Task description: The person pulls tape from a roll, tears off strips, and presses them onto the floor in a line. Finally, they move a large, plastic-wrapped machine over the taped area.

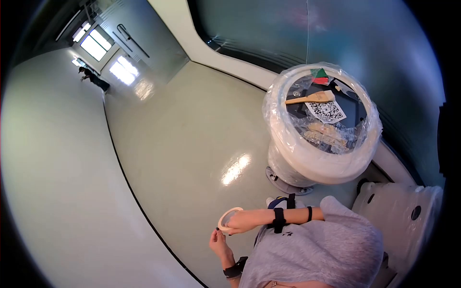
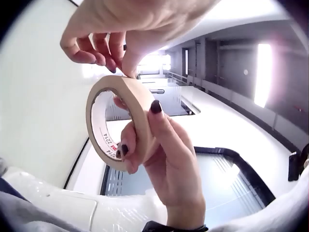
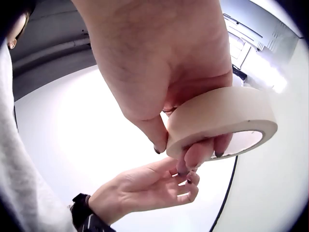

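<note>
Corridor, glossy pale floor (image 1: 187, 139). Tape roll (image 2: 137, 99) is held above it, between both hands. From left wrist view: ring on edge and tilted, bore facing left and toward camera, axis roughly sideways. Right hand (image 1: 244, 221) grips it, fingers through the bore, thumb on outer face. Left hand (image 1: 221, 246) sits at the opposite rim, thumb touching, fingers loosely bent; can't tell if it's pinching. Beyond: plastic-wrapped round stand (image 1: 276, 120) with brush (image 1: 312, 98) and printed-code sheet (image 1: 327, 113) on top.
</note>
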